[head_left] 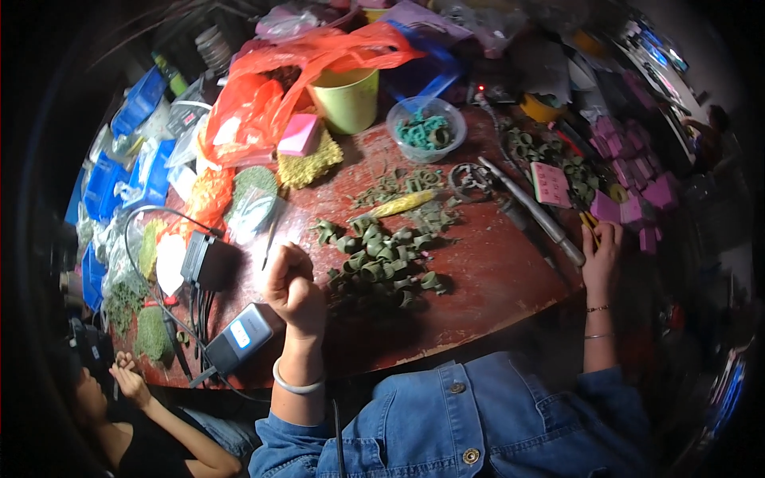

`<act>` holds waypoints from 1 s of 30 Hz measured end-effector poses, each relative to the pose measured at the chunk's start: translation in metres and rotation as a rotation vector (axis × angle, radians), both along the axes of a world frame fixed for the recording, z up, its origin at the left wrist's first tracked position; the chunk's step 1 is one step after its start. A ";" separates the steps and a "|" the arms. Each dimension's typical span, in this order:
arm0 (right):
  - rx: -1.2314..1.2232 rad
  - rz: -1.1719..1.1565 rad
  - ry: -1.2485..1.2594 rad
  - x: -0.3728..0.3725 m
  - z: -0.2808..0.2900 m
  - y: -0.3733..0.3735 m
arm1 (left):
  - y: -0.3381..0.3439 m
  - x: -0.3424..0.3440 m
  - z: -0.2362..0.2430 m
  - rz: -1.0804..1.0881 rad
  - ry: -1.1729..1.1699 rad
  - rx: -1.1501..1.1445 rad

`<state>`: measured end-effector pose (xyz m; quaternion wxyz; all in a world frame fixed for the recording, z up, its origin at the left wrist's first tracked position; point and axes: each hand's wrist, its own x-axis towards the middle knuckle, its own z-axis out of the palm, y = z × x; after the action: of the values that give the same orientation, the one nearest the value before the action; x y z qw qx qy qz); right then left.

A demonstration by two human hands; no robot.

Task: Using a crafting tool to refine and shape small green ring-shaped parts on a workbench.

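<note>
My left hand [293,288] is closed into a fist above the red table, left of a pile of small green ring-shaped pieces [382,259]. A thin pointed stick [272,227] shows just beyond its fingers. Whether the fist holds that stick or something else is hidden. At the table's right edge, the fingers of my right hand [602,248] are closed on a slim tool with yellow and black handles [588,221]; its working end is hard to see. A long grey metal rod [535,213] lies just left of that hand. Behind the pile rests a yellow elongated piece [405,203].
Pink blocks [629,171] crowd the right side, near a pink slab [550,185]. A clear bowl of teal bits [426,131], a yellow-green bucket [347,99] and a red plastic bag [247,111] stand behind. A power bank [239,338] lies left; another person [143,406] sits there.
</note>
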<state>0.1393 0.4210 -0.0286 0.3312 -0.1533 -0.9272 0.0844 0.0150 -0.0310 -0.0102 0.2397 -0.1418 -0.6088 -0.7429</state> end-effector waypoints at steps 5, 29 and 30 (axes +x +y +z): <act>-0.025 0.007 0.050 -0.001 0.002 -0.003 | -0.029 -0.008 -0.044 -0.245 0.243 0.077; -0.144 -0.021 0.098 0.000 0.006 -0.010 | 0.006 0.027 0.014 0.012 -0.023 0.036; -0.129 -0.031 0.089 0.001 0.007 -0.009 | 0.010 0.034 0.042 -0.143 -0.125 -0.076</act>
<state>0.1406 0.4117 -0.0216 0.3627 -0.1849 -0.9017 0.1455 0.0486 -0.0211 0.0319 0.1421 -0.1475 -0.6384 -0.7419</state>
